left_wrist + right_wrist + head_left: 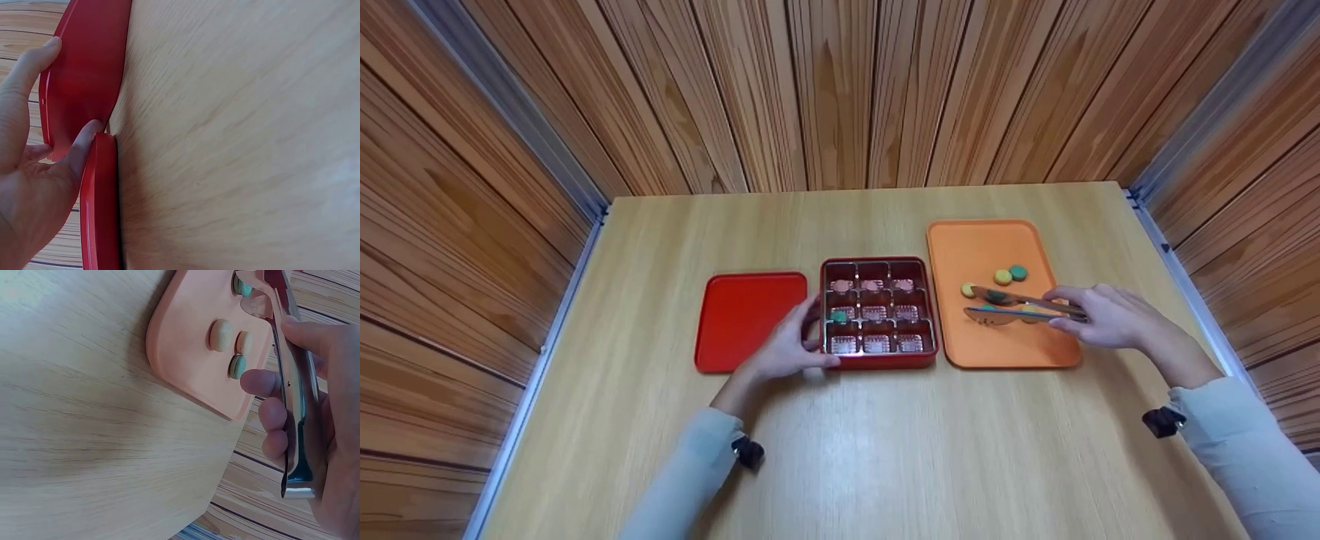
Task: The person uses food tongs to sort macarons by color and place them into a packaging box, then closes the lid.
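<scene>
My right hand [1110,316] grips metal tongs [293,382] over the orange tray [1012,349]. Their arms are parted, with the tips low beside a green macaron [243,287]. Yellow macarons [1003,277] and another green macaron [1018,272] lie around on this tray. At the red box [885,363], my left hand [787,345] rests against the near left corner, thumb on the front wall and fingers along the left side. Inside the box is a divided plastic insert: pink macarons [872,286] sit in the far row, a green macaron [838,316] in the middle row's left compartment.
Left of the box lies a red lid [750,322], close to my left fingers. The wooden table [840,450] is bounded by wood-panelled walls [840,97] at the back and sides. The orange tray's left edge stands right beside the box.
</scene>
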Demonstrator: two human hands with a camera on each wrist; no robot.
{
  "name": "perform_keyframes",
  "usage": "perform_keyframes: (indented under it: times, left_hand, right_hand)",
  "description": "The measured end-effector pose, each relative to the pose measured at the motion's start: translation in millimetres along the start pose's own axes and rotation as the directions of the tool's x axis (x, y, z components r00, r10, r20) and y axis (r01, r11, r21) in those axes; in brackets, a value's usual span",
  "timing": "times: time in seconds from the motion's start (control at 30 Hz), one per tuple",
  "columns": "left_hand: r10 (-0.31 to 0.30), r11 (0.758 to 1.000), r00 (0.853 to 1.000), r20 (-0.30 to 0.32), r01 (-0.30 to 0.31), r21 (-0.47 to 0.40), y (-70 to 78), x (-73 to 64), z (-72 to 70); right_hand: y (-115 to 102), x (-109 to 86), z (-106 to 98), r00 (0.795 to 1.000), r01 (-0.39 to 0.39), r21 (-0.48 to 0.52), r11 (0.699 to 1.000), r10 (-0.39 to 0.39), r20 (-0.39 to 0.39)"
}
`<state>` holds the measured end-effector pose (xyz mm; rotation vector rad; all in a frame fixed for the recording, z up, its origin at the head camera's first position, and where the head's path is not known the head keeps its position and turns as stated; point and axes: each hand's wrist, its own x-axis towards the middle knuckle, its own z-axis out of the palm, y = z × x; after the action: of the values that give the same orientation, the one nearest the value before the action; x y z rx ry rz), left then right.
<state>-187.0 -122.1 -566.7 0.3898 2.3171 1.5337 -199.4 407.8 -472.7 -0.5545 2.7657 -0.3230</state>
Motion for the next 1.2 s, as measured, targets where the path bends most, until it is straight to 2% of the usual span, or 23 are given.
perform_keyframes:
  times: [0.5, 0.87, 1.2]
  left_hand:
    - [0.003, 1.000, 1.000, -0.001, -0.003, -0.022, -0.1, 0.7, -0.3]
    - [0.018, 0.999, 1.000, 0.004, -0.018, -0.042, 0.3, 0.8, -0.4]
    - [0.006, 0.999, 1.000, -0.003, -0.006, -0.048, 0.1, -0.3, 0.6]
  right_hand:
    - [0, 0.8, -3, 1.000, 0.019, 0.018, 1.000, -0.019, 0.023]
    - [2, 1.8, -4, 0.998, 0.002, 0.063, 0.998, -0.006, 0.067]
    - [-1, -0.8, -15, 0.998, -0.017, 0.087, 0.996, 0.012, 0.060]
